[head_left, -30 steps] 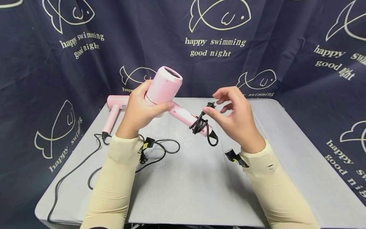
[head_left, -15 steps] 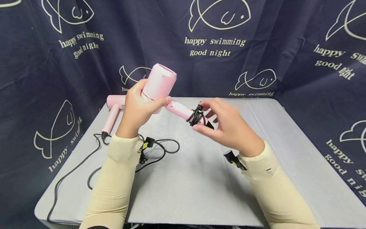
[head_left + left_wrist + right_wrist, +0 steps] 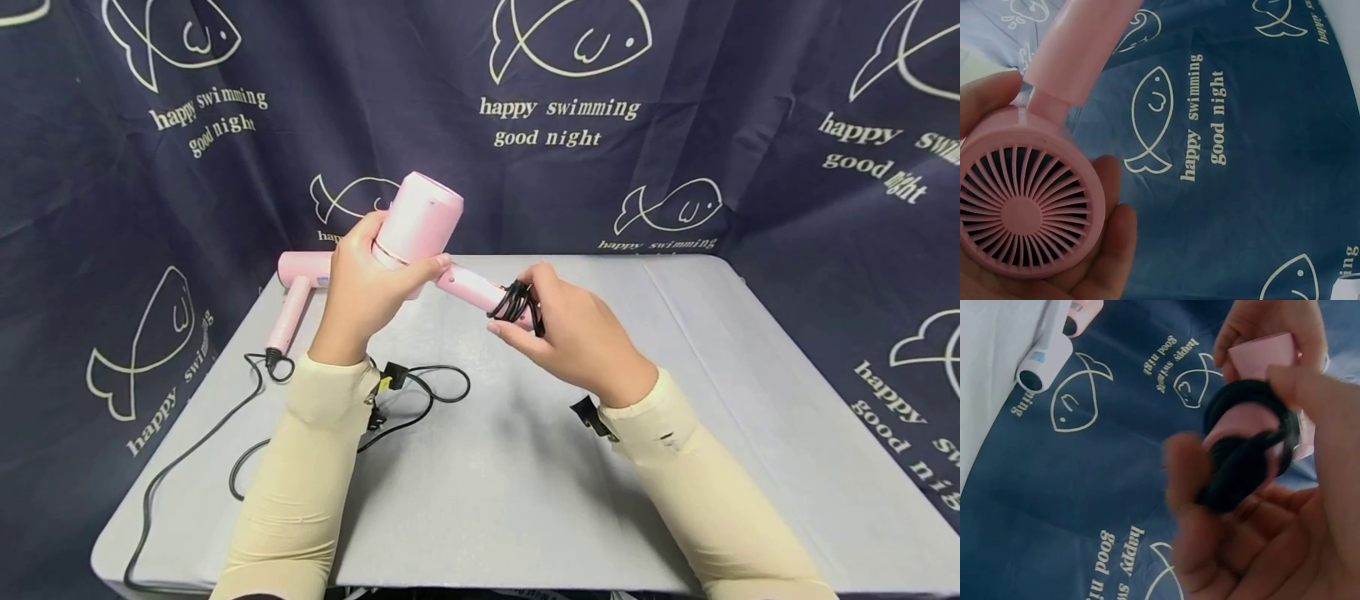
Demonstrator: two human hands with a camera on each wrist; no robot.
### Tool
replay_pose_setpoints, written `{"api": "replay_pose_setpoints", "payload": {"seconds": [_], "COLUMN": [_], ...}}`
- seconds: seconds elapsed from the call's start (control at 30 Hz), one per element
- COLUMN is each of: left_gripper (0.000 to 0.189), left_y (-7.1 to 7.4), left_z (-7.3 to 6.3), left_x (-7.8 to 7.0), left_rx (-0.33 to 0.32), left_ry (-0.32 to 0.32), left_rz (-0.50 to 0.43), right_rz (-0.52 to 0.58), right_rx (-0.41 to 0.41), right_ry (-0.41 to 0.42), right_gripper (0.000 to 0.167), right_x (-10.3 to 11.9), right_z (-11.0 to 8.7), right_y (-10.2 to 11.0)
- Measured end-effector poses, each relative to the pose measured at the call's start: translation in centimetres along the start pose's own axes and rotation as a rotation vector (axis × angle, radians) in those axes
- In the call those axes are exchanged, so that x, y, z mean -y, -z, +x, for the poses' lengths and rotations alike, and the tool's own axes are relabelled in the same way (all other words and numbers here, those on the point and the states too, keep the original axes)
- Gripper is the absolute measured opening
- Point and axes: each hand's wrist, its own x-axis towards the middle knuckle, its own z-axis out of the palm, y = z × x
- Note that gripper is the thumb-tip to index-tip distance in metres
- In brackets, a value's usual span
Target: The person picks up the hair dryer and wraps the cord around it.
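My left hand (image 3: 367, 283) grips a pink hair dryer (image 3: 423, 212) round its barrel, thumb near the joint with the handle. Held above the table, the dryer tilts its barrel upward and its handle down to the right. The left wrist view shows the slatted round grille (image 3: 1022, 215) cupped in that palm. A black power cord (image 3: 513, 302) is wound in several turns round the lower handle. My right hand (image 3: 592, 342) curls its fingers round the cord at the handle's end. The right wrist view has the wound cord (image 3: 1241, 469) between thumb and fingers; the plug is hidden.
A second pink hair dryer (image 3: 300, 271) lies at the table's back left, partly behind my left hand. Its loose black cord (image 3: 442, 367) loops under my left forearm and along the left edge of the grey table (image 3: 480, 500). A dark fish-print curtain (image 3: 570, 192) surrounds the table.
My right hand has moved left and down from the raised plug to the handle's end, bringing the cord end against the windings. The held dryer has shifted slightly left.
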Motion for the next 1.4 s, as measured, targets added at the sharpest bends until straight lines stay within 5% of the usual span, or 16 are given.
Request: {"api": "replay_pose_setpoints", "payload": {"seconds": [0.4,0.63,0.8,1.07,1.27,1.4], "left_gripper": [0.055,0.067,0.059,0.043,0.045,0.048], "left_y": [0.7,0.7,0.7,0.7,0.8,0.8], "left_z": [-0.1,0.2,0.3,0.6,0.4,0.3], "left_x": [-0.3,0.0,0.1,0.2,0.3,0.3], "left_rx": [0.119,0.066,0.029,0.029,0.055,0.067], "left_ry": [0.023,-0.021,-0.017,0.017,0.043,0.048], "left_rz": [-0.078,-0.16,-0.141,-0.096,-0.059,-0.048], "right_rz": [0.094,0.091,0.063,0.002,-0.046,-0.065], "right_rx": [-0.17,-0.23,-0.301,-0.415,-0.347,-0.285], "right_ry": [0.155,0.116,-0.009,-0.35,-0.648,-0.764], "right_gripper": [0.041,0.04,0.044,0.048,0.054,0.059], "right_x": [-0.7,-1.1,-3.0,-8.4,-12.6,-15.1], "right_z": [0.5,0.4,0.4,0.2,-0.6,-1.5], "right_y": [-0.1,0.3,1.3,2.7,2.8,2.1]}}
